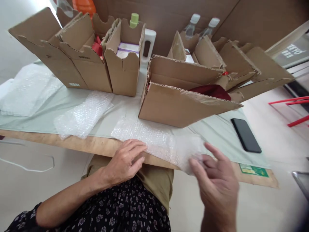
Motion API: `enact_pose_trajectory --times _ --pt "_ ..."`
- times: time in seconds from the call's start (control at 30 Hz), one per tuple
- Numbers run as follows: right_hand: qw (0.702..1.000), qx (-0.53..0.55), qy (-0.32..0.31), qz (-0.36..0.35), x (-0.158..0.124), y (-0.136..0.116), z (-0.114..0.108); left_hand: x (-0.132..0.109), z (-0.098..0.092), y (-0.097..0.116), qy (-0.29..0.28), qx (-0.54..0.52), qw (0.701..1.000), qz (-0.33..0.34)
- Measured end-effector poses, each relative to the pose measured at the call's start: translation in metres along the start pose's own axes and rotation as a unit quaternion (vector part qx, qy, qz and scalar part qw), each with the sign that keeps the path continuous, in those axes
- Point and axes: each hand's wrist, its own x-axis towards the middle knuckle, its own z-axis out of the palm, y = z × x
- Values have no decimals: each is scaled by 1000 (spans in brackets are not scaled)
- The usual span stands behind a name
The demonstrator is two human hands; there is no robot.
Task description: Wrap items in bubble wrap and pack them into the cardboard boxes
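Observation:
A sheet of bubble wrap [154, 141] lies across the near edge of the table [101, 146], its right end hanging past the edge. My left hand [125, 161] rests flat on the sheet's left end at the table edge, fingers stretched out. My right hand [214, 180] is at the sheet's right end, thumb and fingers pinching the plastic there, the index finger raised.
Open cardboard boxes stand behind: a large one [183, 103] with red contents at centre right, several smaller ones [96, 64] at left. More bubble wrap [82, 116] lies left. A black phone [246, 135] lies right. Bottles [193, 27] and a white container [148, 45] stand at the back.

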Motion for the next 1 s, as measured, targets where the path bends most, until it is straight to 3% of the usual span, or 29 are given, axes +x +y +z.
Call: enact_pose_trajectory --times 0.13,0.23,0.3,0.37,0.43,0.5,0.57,0.67,0.77,0.9,1.0 --pt "981 48 -185 -28 3 -17 69 0 -10 -6 14 -190 964 -187" --pt "958 61 -279 -34 7 -12 97 8 -18 -13 50 -218 939 -262" --pt "961 59 -267 -49 10 -4 92 16 -19 -18 49 -156 945 -283" --pt "976 24 -205 -71 15 6 72 22 -17 -21 33 -84 957 -275" --pt "984 -50 -146 -92 21 17 47 26 -14 -23 23 -31 967 -251" --pt "974 -138 -129 -126 27 26 27 27 -12 -25 23 8 975 -223" --pt "943 -216 -157 -201 33 35 18 27 -10 -27 23 45 979 -198" --pt "853 -327 -210 -349 39 45 19 27 -9 -30 18 90 979 -180" --pt "782 -391 -225 -429 45 49 25 29 -7 -31 8 128 975 -180" --pt "770 -345 -254 -473 46 40 26 32 -4 -33 11 188 966 -177" --pt "773 -311 -288 -472 33 26 23 30 -6 -34 56 208 967 -136"
